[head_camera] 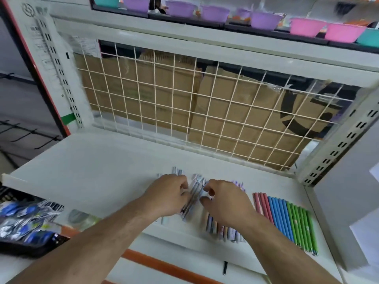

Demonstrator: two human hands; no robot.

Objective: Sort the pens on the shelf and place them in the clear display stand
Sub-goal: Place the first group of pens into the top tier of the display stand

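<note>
The white shelf (pixel 92 160) spreads out under and ahead of both sets of fingers, with a wire grid (pixel 184 103) standing well beyond the fingertips. To the outer side of the right hand's fingers, apart from them, lies a sorted row (pixel 287 218) of pink, blue and green pens, flat and side by side. The pale pens (pixel 193 196) still to be sorted lie directly between and beneath the fingers, their ends showing beyond the knuckles and back under the wrists.

The left hand (pixel 168 193) has its fingers curled round a small bunch of them. The right hand (pixel 223 199) has its fingers (pixel 208 189) bent towards the thumb at the edge of the same bunch; blur hides whether they actually pinch a pen. No clear display stand shows near either hand.

These pens look light, stiff and smooth, likely to roll or fan out, so I would take them mid-barrel, several together, squeezing lightly and keeping the tips level.
</note>
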